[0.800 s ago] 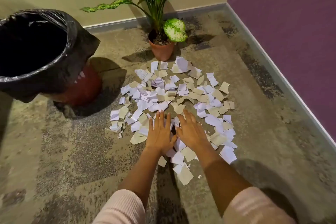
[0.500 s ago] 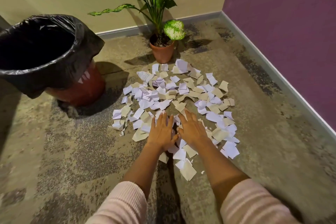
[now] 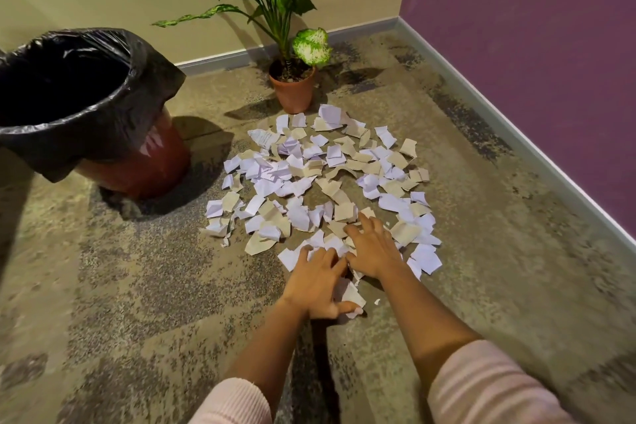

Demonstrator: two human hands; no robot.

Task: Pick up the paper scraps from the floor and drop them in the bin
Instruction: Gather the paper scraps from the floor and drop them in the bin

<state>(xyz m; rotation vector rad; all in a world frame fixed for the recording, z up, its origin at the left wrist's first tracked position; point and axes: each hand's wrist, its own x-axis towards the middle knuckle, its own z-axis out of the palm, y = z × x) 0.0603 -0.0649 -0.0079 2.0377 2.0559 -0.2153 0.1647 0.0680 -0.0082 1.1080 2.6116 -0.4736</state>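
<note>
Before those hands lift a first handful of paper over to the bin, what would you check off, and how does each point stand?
1. Bin mouth open, liner in place: ok.
2. Both hands on the paper scraps: ok; left hand and right hand rest on the near edge of the pile.
3. Scraps firmly gripped: not ok; fingers spread or only curling, nothing lifted.
4. Path to the bin free: ok; bare floor between.
5. Potted plant out of the way: ok; it stands beyond the pile.
6. Room inside the bin: cannot tell; interior dark.

glossy plastic bin liner (image 3: pixel 144 107), paper scraps (image 3: pixel 320 175)
</note>
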